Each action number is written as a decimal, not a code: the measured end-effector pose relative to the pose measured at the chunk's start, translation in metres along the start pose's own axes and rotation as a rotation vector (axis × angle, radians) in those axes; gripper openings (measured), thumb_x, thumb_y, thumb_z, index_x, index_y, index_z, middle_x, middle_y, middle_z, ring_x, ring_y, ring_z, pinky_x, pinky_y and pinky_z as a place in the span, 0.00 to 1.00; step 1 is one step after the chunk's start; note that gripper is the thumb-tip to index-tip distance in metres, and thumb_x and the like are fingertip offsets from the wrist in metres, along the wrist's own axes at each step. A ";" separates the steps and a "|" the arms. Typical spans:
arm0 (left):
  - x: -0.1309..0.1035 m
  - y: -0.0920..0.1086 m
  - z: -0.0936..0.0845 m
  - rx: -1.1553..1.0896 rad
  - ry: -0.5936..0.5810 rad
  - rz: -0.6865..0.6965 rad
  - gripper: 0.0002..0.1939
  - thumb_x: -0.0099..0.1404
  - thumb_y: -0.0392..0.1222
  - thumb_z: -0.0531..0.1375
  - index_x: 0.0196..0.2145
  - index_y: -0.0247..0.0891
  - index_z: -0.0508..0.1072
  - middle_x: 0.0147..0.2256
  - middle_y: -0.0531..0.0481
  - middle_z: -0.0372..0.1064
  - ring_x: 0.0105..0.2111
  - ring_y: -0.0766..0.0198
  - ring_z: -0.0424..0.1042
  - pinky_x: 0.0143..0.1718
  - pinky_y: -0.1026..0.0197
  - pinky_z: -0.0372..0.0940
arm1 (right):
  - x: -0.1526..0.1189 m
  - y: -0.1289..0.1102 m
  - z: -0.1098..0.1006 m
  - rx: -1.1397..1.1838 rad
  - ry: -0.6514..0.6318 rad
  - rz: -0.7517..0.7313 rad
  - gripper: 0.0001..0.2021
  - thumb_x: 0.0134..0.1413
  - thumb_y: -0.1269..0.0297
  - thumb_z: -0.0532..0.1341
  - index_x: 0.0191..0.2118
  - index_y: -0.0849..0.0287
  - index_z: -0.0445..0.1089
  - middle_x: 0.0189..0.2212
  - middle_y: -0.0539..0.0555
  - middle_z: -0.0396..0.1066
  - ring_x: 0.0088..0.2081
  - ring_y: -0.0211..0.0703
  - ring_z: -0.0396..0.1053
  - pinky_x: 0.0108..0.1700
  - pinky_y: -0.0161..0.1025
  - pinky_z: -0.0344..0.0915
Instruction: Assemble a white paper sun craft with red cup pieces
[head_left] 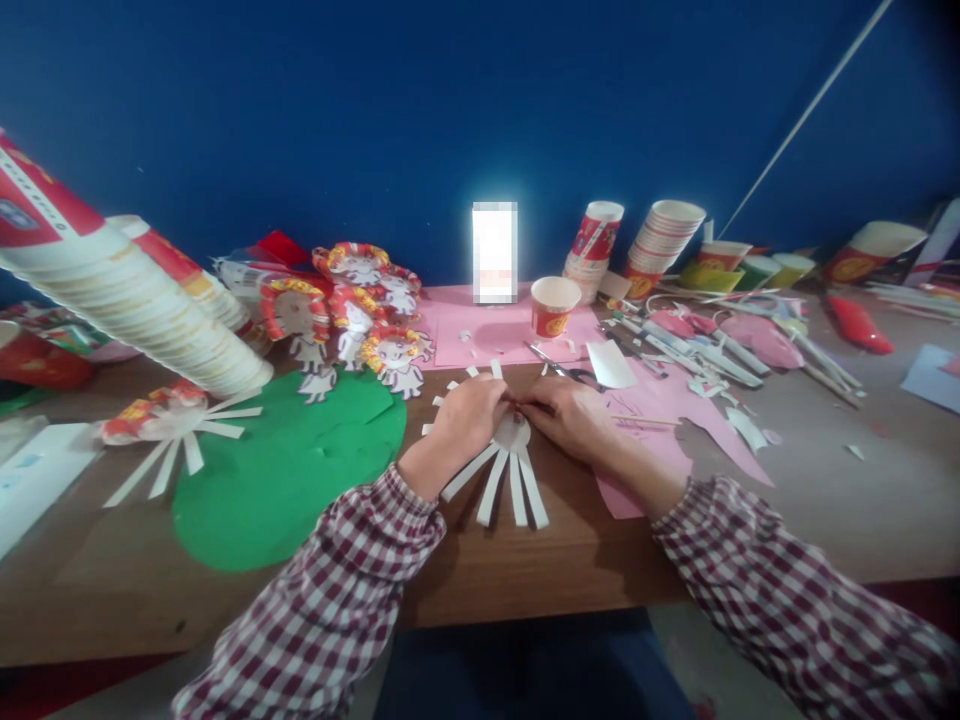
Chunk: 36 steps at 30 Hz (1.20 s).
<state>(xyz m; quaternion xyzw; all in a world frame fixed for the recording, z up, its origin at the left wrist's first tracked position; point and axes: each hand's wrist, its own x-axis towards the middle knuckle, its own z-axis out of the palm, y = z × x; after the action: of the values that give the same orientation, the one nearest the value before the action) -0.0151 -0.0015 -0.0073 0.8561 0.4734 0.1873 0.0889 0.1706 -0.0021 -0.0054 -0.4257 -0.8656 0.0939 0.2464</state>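
Observation:
A paper cup cut into strips (514,436) lies on the table in front of me, its white strips fanned out around the round base. My left hand (471,415) is closed at the cup's far left side, thumb and fingers pinched on its strips. From the other side my right hand (576,415) meets it, fingertips pressed together over the cup's far edge. A small reddish bit shows between the fingertips; the exact fold there is hidden. Just beyond my right hand are scissors (559,367) and a white paper piece (610,365).
Left are a green paper circle (285,480), another cut cup (184,425) and a leaning cup stack (161,310). Paper figures with curled red-yellow rims (296,315) stand behind. A single cup (556,307) sits on pink paper (480,330); markers (701,350) lie right.

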 end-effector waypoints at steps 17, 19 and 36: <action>0.000 0.012 -0.011 0.137 -0.060 -0.072 0.12 0.64 0.37 0.52 0.35 0.34 0.75 0.36 0.44 0.69 0.38 0.60 0.67 0.40 0.59 0.62 | -0.001 -0.007 0.002 -0.065 -0.011 0.047 0.08 0.57 0.65 0.57 0.38 0.57 0.73 0.34 0.54 0.73 0.38 0.41 0.68 0.40 0.35 0.61; 0.000 0.008 -0.010 0.080 -0.067 -0.087 0.11 0.63 0.38 0.54 0.36 0.34 0.76 0.36 0.44 0.69 0.37 0.61 0.67 0.39 0.60 0.63 | -0.001 -0.006 0.003 -0.042 -0.009 0.043 0.08 0.56 0.65 0.58 0.39 0.58 0.73 0.34 0.54 0.73 0.37 0.41 0.68 0.39 0.35 0.61; 0.002 0.004 -0.016 -0.301 -0.109 -0.333 0.08 0.54 0.39 0.60 0.30 0.37 0.79 0.28 0.48 0.76 0.29 0.63 0.72 0.28 0.65 0.60 | -0.001 -0.009 0.000 0.006 0.018 -0.044 0.07 0.55 0.67 0.58 0.38 0.59 0.73 0.32 0.53 0.72 0.36 0.41 0.67 0.38 0.35 0.60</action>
<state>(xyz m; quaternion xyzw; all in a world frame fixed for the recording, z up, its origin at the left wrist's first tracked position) -0.0173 -0.0021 0.0090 0.7521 0.5693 0.1921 0.2709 0.1645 -0.0082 -0.0028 -0.4066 -0.8722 0.0875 0.2574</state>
